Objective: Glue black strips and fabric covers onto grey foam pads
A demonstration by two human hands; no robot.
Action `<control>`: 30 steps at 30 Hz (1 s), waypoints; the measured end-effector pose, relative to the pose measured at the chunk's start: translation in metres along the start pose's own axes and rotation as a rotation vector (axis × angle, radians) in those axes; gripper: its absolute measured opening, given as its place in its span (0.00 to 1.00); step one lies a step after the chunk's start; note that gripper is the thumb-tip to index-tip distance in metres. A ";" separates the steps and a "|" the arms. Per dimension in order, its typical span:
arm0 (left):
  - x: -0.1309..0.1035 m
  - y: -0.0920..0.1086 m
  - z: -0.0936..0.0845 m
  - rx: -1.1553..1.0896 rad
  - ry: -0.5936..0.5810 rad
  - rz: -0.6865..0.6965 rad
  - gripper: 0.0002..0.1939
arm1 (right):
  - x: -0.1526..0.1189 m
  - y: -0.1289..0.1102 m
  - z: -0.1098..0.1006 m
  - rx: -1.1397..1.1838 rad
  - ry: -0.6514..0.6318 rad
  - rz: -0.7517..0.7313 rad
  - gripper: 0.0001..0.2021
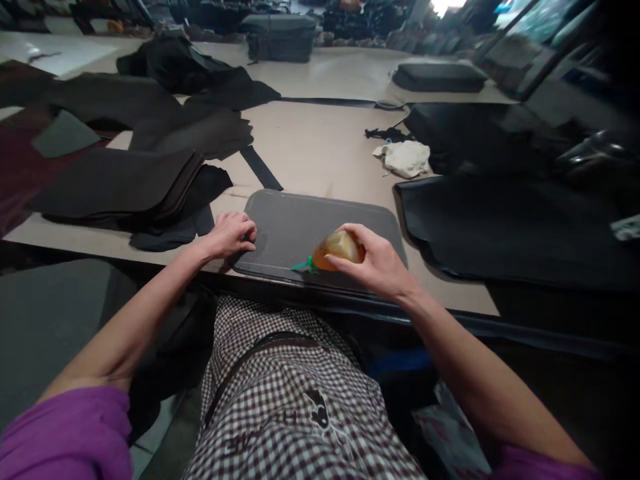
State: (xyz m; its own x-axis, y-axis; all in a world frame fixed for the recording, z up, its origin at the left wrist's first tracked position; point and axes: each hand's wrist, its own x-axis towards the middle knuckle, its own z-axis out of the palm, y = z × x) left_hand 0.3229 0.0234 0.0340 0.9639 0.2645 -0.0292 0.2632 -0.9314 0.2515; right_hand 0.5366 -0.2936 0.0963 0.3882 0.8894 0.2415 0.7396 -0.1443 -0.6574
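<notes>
Presently, by the desk's near edge (450,293), our right fingers (346,266) grasp a green-tipped translucent amber bottle (336,247) over a grey rounded panel (290,223); our left fingers (245,225) curl, grip unclear.

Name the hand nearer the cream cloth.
Right. The right hand, holding an amber container, is on the near side of the cream cloth; the left hand is farther off, at the left edge of the grey panel.

Bottle (334,248) glossy, translucent plastic; panel (297,225) matt, smooth.
</notes>
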 end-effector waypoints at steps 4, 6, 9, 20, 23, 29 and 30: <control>0.002 -0.003 0.000 0.041 -0.006 -0.005 0.13 | -0.034 0.027 -0.037 -0.020 0.016 0.113 0.26; 0.002 -0.005 0.000 0.058 -0.007 -0.002 0.13 | -0.054 0.038 -0.055 -0.023 0.043 0.185 0.27; 0.003 -0.008 0.000 0.072 -0.008 -0.003 0.13 | -0.083 0.054 -0.082 -0.025 0.095 0.305 0.27; 0.007 -0.011 -0.002 0.095 -0.069 -0.021 0.17 | -0.173 0.111 -0.146 0.135 0.322 0.586 0.29; 0.012 0.007 -0.003 0.126 -0.056 0.019 0.15 | -0.186 0.121 -0.152 0.159 0.387 0.617 0.30; 0.052 0.088 0.008 0.027 0.063 0.188 0.22 | -0.168 0.125 -0.130 0.294 0.642 0.614 0.28; 0.061 0.103 0.013 0.011 0.074 0.227 0.26 | -0.159 0.126 -0.121 0.305 0.684 0.603 0.28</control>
State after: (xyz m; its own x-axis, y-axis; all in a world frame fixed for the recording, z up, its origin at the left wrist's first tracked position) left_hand 0.4090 -0.0595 0.0457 0.9930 0.0654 0.0981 0.0409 -0.9716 0.2330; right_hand 0.6344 -0.5054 0.0618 0.9645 0.2433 0.1026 0.1733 -0.2903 -0.9411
